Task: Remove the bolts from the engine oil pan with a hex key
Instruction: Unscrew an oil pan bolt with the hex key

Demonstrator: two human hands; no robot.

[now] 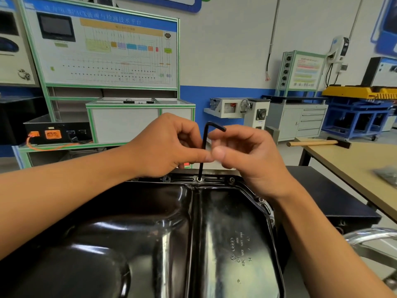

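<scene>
Space lay open above the near oil pan, while the upright hex key stood at its far rim and a table hemmed the right.

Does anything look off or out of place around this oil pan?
Nothing on the oil pan looks damaged or spilled. The hex key stands upright in a bolt on the far rim, pinched by the left hand and right hand. Only oddity: a cable on the back wall dangles with loose ends.
</scene>
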